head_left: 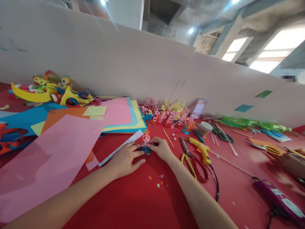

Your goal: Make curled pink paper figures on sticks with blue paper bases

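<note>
A small paper flower (146, 138) stands between my hands, a pink curled strip with an orange top over a blue paper base (147, 151). My left hand (126, 160) lies to its left with fingers spread, the fingertips against the base. From the other side my right hand (162, 149) pinches the flower low down, near where pink meets blue; its exact hold is partly hidden by the fingers. Just behind the left hand lies a long white paper strip (121, 148). To the right of my right hand is a thin wooden stick (168, 137).
Pink paper sheets (69, 149) cover the left side. Many finished curled paper flowers (170, 117) stand at the back. Scissors (194, 160), a yellow glue gun (201, 150) and a purple tool (276, 194) with cords lie right. Another person's hand (294, 163) is at far right.
</note>
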### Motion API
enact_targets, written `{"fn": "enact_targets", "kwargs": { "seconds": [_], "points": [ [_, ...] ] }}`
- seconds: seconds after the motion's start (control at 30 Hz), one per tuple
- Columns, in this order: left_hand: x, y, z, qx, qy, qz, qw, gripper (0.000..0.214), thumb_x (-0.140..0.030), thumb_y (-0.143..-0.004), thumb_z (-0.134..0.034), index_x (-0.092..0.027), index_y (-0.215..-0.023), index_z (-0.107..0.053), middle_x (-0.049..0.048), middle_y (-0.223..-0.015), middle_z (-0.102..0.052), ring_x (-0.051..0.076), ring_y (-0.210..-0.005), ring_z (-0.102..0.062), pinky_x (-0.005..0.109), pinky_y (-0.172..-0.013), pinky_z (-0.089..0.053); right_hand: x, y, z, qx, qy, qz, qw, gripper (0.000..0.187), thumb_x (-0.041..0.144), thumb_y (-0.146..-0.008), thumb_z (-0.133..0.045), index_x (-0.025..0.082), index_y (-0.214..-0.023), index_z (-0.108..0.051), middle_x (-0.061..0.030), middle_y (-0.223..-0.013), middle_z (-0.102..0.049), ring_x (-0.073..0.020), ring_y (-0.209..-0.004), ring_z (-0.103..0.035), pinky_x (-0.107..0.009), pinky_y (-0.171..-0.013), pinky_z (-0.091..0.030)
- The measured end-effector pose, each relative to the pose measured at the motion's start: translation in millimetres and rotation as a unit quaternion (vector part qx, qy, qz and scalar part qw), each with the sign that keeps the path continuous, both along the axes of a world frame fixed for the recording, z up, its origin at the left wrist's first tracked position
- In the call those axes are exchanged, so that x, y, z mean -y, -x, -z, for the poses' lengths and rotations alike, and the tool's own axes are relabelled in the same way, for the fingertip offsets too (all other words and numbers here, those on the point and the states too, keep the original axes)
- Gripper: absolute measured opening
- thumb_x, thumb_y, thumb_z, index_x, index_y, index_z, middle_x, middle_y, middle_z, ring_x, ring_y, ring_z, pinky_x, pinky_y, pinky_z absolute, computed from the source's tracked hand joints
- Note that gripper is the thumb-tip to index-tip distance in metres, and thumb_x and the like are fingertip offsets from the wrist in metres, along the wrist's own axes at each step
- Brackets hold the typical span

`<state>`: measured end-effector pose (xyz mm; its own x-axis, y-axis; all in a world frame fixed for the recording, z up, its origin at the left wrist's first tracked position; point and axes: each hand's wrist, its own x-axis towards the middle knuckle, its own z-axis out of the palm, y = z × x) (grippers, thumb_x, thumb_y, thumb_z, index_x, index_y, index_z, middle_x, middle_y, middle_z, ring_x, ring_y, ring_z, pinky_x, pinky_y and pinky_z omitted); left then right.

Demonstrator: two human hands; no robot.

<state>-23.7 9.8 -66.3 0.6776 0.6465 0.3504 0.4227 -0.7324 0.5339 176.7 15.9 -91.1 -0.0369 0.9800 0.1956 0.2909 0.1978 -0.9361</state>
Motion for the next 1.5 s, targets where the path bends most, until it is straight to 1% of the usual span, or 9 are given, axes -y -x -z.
{"fn": "enact_targets", "kwargs": {
  "seconds": [0.17,0.37,0.67,0.8,0.9,0.97,1.13,1.3,1.5],
  "points": [
    [-2.3,0.3,-2.0,-0.020,-0.010,0.011,1.000,0.028,-0.037,-0.081,-0.055,-0.028,-0.104,-0.068,0.0097,-0.107,-0.065,0.028,-0.104,-0.054,0.048,-0.095,-0.037,-0.3,-0.7,-0.3,0.007,-0.006,-0.005,1.000,0.019,0.038,-0.067,-0.068,0.019,-0.068,-0.071,-0.0001,-0.059,-0.053,-0.0132,-0.056,-0.046,-0.026,-0.053,-0.034],
    [-4.2,0.9,1.2,0.024,0.009,0.016,1.000,0.026,-0.033,-0.080,-0.057,-0.029,-0.104,-0.068,0.0073,-0.106,-0.067,0.026,-0.104,-0.055,0.047,-0.099,-0.033,0.3,-1.4,-2.0,0.026,-0.012,-0.001,1.000,0.021,0.040,-0.067,-0.067,0.019,-0.067,-0.069,0.0008,-0.059,-0.051,-0.0128,-0.056,-0.044,-0.025,-0.053,-0.033],
    [-3.5,2.1,3.4,0.001,-0.018,-0.006,1.000,0.026,-0.030,-0.081,-0.054,-0.028,-0.103,-0.068,0.0087,-0.111,-0.062,0.027,-0.105,-0.053,0.046,-0.092,-0.040,3.6,-0.7,-7.2,0.058,-0.031,-0.007,0.998,0.016,0.036,-0.070,-0.066,0.020,-0.069,-0.070,0.0020,-0.059,-0.044,-0.0116,-0.054,-0.040,-0.025,-0.051,-0.031],
    [-4.6,1.4,5.5,0.023,-0.003,-0.001,1.000,0.026,-0.023,-0.080,-0.054,-0.027,-0.102,-0.067,0.0077,-0.105,-0.065,0.027,-0.106,-0.053,0.044,-0.094,-0.039,3.5,-0.1,-7.2,0.056,-0.038,-0.007,0.998,0.016,0.035,-0.069,-0.066,0.019,-0.065,-0.067,0.0026,-0.058,-0.043,-0.0114,-0.053,-0.039,-0.025,-0.051,-0.030],
    [-5.2,0.5,5.9,0.030,0.005,-0.005,1.000,0.022,-0.020,-0.080,-0.054,-0.024,-0.097,-0.067,0.0073,-0.100,-0.067,0.026,-0.103,-0.055,0.043,-0.094,-0.039,3.5,-0.1,-7.3,0.056,-0.036,-0.005,0.998,0.016,0.035,-0.069,-0.066,0.019,-0.064,-0.066,0.0024,-0.058,-0.043,-0.0114,-0.053,-0.039,-0.025,-0.050,-0.030],
    [-5.2,-0.6,4.9,0.023,0.002,-0.014,1.000,0.018,-0.019,-0.080,-0.053,-0.023,-0.091,-0.066,0.0077,-0.097,-0.066,0.025,-0.098,-0.057,0.041,-0.090,-0.041,3.6,0.0,-7.5,0.058,-0.037,-0.004,0.998,0.016,0.034,-0.069,-0.066,0.019,-0.064,-0.066,0.0023,-0.059,-0.044,-0.0114,-0.053,-0.039,-0.025,-0.051,-0.030],
    [-4.1,-4.6,-1.6,0.030,-0.039,-0.044,0.998,0.012,-0.021,-0.081,-0.053,-0.022,-0.084,-0.065,0.0064,-0.087,-0.062,0.021,-0.086,-0.057,0.036,-0.080,-0.045,3.3,0.3,-8.1,0.063,-0.039,-0.009,0.997,0.015,0.032,-0.070,-0.066,0.017,-0.070,-0.069,0.0023,-0.059,-0.045,-0.0108,-0.053,-0.040,-0.024,-0.050,-0.030],
    [-3.8,-7.0,-6.9,-0.013,-0.090,0.024,0.996,0.019,-0.022,-0.085,-0.052,-0.023,-0.094,-0.068,0.0054,-0.085,-0.060,0.019,-0.084,-0.054,0.033,-0.076,-0.045,2.0,0.2,-7.0,0.071,-0.043,-0.009,0.997,0.011,0.028,-0.070,-0.066,0.016,-0.070,-0.068,0.0025,-0.061,-0.046,-0.0100,-0.054,-0.041,-0.023,-0.050,-0.031],
    [-11.3,-4.8,-1.5,-0.044,-0.111,-0.034,0.992,0.019,-0.024,-0.084,-0.052,-0.019,-0.093,-0.069,0.0070,-0.085,-0.059,0.021,-0.085,-0.052,0.037,-0.078,-0.046,0.3,-0.2,-3.6,0.069,-0.050,-0.006,0.996,0.014,0.030,-0.070,-0.066,0.016,-0.069,-0.067,0.0023,-0.061,-0.047,-0.0098,-0.054,-0.041,-0.022,-0.050,-0.032]
  ]
}}
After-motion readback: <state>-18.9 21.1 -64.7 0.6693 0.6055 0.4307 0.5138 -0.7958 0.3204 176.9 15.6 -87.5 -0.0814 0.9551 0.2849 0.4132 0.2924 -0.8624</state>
